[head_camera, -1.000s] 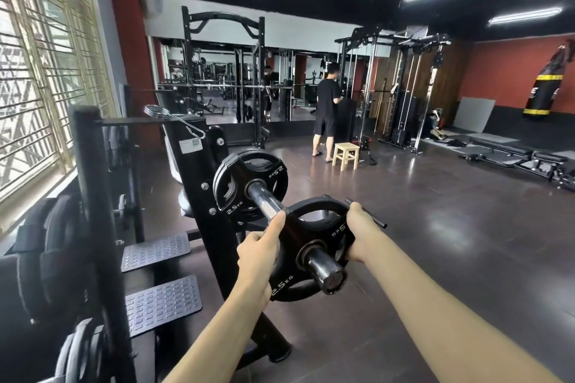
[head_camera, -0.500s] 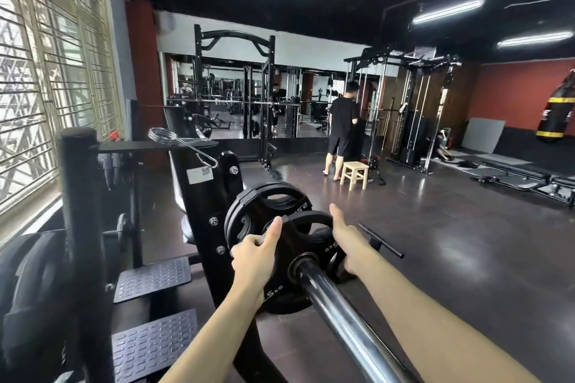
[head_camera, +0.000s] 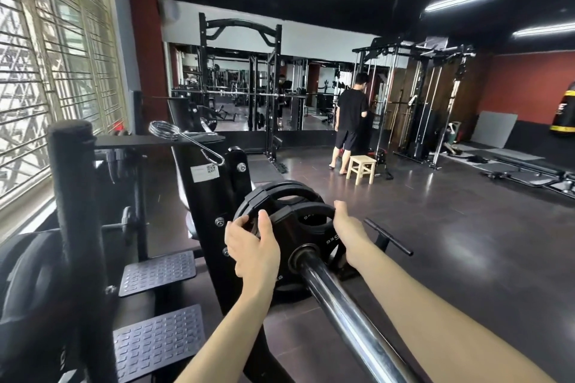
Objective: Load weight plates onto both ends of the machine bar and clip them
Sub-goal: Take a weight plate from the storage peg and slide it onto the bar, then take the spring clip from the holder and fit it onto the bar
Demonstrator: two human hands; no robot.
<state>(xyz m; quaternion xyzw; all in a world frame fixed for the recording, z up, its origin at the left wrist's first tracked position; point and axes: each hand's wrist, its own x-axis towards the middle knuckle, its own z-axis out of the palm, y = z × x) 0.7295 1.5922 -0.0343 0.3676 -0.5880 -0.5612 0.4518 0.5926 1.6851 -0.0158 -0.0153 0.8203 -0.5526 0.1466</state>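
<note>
Now the near weight plate (head_camera: 306, 228) sits on the machine bar (head_camera: 342, 311), pushed flush against a second plate (head_camera: 273, 193) just behind it, both up at the machine's black upright (head_camera: 205, 211). Left hand (head_camera: 252, 247) grips the near plate's left rim, fingers curled over the edge, thumb up along the face. Right hand (head_camera: 348, 233) holds the right rim, thumb on top; its fingers are hidden behind the plate, so the grip there reads as wrapped but is only partly seen. Bar runs from between the two grips toward the camera, bare and shiny, passing between the forearms. Spring clip (head_camera: 183, 137) lies up and left of the left grip, on the flat top of the machine frame, well apart from both hands. Short black peg (head_camera: 389, 236) sticks out just right of the right grip. Two textured foot plates (head_camera: 157, 274) lie lower left of the left grip. More plates (head_camera: 28, 274) are stacked on a rack at far left, under the window (head_camera: 46, 56). Beyond the grips, across the dark floor (head_camera: 466, 258): a person in black (head_camera: 350, 121) stands by a small wooden stool (head_camera: 362, 168), next to a cable machine (head_camera: 420, 102), with a power rack (head_camera: 242, 81) and a mirror wall behind.
</note>
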